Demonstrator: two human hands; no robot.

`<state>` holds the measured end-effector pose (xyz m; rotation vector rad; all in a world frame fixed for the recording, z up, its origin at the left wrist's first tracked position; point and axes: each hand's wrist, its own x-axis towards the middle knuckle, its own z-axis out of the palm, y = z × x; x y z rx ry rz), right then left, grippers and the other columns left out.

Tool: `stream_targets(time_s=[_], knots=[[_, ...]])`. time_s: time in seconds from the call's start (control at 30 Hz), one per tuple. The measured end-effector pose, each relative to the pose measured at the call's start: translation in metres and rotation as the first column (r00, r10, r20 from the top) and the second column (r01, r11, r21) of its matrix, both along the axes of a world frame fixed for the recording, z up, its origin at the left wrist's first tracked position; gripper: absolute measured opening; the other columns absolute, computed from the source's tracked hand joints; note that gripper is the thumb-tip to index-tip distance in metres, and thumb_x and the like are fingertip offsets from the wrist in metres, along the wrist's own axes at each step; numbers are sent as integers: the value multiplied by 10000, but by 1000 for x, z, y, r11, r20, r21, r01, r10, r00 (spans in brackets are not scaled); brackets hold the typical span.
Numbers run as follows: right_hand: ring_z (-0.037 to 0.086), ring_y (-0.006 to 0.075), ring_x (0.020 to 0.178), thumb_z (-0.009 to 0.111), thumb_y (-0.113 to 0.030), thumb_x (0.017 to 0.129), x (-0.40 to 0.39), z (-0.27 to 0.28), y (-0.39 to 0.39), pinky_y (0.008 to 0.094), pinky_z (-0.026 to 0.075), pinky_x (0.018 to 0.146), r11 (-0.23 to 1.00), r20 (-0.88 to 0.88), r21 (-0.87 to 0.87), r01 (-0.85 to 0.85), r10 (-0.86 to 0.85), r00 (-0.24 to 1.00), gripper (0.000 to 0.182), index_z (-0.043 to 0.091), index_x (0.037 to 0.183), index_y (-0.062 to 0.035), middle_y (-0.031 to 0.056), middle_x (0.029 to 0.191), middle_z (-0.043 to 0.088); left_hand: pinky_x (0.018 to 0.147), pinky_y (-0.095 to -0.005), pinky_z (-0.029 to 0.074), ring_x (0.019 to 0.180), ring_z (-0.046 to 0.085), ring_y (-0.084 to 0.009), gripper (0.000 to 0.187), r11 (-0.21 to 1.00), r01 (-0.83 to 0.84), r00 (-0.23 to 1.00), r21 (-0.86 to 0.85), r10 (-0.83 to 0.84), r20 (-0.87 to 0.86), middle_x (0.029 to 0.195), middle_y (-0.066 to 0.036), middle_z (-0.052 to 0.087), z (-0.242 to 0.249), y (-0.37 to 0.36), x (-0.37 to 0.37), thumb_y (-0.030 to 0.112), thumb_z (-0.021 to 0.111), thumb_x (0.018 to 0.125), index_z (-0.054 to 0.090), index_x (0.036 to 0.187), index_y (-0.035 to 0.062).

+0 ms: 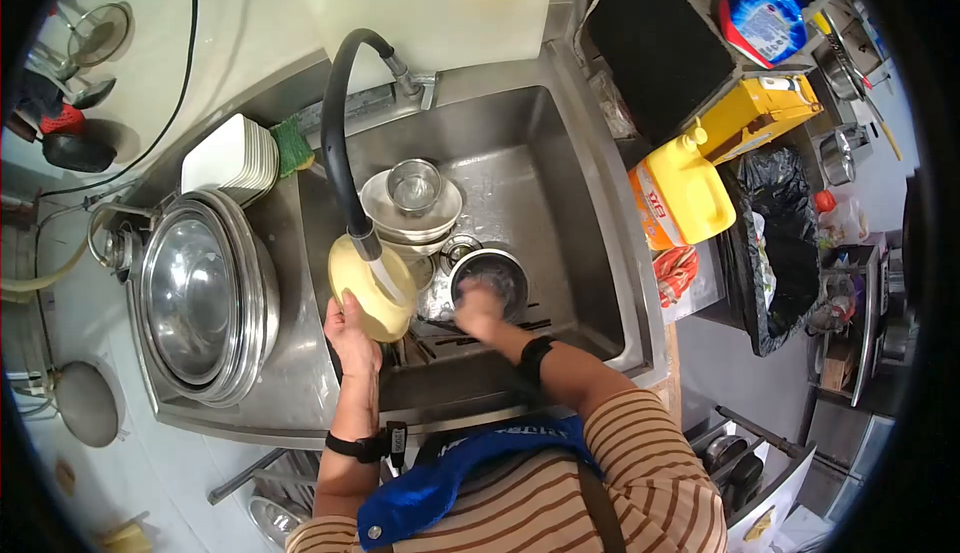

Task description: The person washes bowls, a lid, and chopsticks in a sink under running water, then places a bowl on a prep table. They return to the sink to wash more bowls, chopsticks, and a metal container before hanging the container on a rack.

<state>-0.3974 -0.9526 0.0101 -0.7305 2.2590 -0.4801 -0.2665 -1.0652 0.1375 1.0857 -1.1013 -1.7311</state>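
Observation:
My left hand [350, 331] grips the lower edge of a pale yellow plate [368, 288], tilted up under the faucet. Water runs from the black hose faucet [345, 133] onto the plate. My right hand [480, 311] is blurred and reaches into a dark bowl with a light rim [515, 271]; its fingers are smeared by motion. Behind the plate, a small metal bowl [414, 187] sits on stacked white oval dishes [448, 201] in the sink. Chopsticks or thin utensils [525, 325] lie near the bowl.
Stacked metal bowls [190, 293], white square dishes [232, 158] and a green scouring pad [291, 145] stand left of the sink [585, 253]. On the right are a yellow detergent jug [690, 193], a yellow box [755, 118] and a black-lined bin [775, 253].

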Motion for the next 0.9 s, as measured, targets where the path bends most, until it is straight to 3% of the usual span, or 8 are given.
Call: stream_targets(time_s=[0.13, 0.23, 0.37, 0.43, 0.47, 0.73, 0.87, 0.9], knots=[[592, 328, 847, 637, -125, 708, -63, -101, 37, 420, 478, 745, 804, -450, 67, 591, -505, 737, 277, 571, 923, 36, 204, 922, 589, 770, -265, 453, 857, 564, -126, 254, 999, -13, 997, 42, 10, 73, 969, -62, 599, -1, 1, 13, 233, 522, 900, 543, 1013, 7], [607, 295, 693, 647, -138, 727, -77, -167, 69, 390, 505, 597, 753, 397, 169, 636, -643, 655, 243, 576, 873, 43, 167, 820, 602, 765, -271, 463, 851, 571, -133, 237, 996, -41, 995, 76, 33, 98, 975, -69, 601, -2, 4, 25, 207, 500, 910, 544, 1022, 3], [606, 295, 692, 589, -146, 760, -74, -54, 29, 389, 496, 535, 869, 683, 252, 427, -472, 557, 209, 570, 860, 36, 162, 777, 603, 755, -278, 472, 841, 578, -140, 225, 993, -68, 993, 100, 57, 107, 972, -77, 605, 10, 7, 38, 188, 490, 913, 545, 1021, -2], [604, 316, 701, 554, -129, 770, -72, -17, 10, 401, 497, 574, 997, 177, 35, -70, 63, 982, 180, 568, 866, 23, 194, 801, 600, 755, -285, 475, 841, 582, -148, 225, 990, -88, 993, 109, 79, 88, 977, -81, 606, 15, 7, 45, 178, 491, 912, 545, 1030, -6], [602, 327, 705, 537, -120, 775, -67, 1, 1, 407, 497, 593, 937, -145, 57, -345, 350, 926, 167, 567, 869, 16, 210, 813, 599, 757, -288, 475, 843, 585, -155, 231, 988, -100, 993, 118, 92, 72, 984, -83, 605, 18, 9, 50, 176, 496, 909, 546, 1040, -8], [566, 362, 829, 504, -109, 726, 15, 105, -81, 455, 442, 773, 716, -947, -118, -688, 127, 294, 264, 566, 958, 0, 230, 951, 568, 753, -306, 484, 845, 588, -167, 209, 979, -169, 985, 116, 172, -13, 975, -92, 605, 35, 25, 86, 171, 486, 913, 530, 1035, 8], [567, 357, 843, 507, -121, 741, 32, 146, -88, 448, 434, 777, 633, -950, -200, -748, 61, 306, 242, 580, 947, -16, 210, 907, 588, 743, -300, 487, 826, 589, -153, 209, 975, -200, 977, 99, 207, -56, 964, -88, 609, 46, 28, 107, 171, 486, 914, 521, 1037, 6], [572, 349, 851, 502, -122, 756, 30, 139, -85, 447, 437, 774, 670, -834, -351, -654, 94, 544, 235, 577, 952, -16, 217, 882, 590, 746, -301, 486, 825, 588, -151, 207, 975, -204, 975, 93, 211, -75, 963, -87, 608, 47, 28, 111, 173, 490, 912, 521, 1034, 8]])
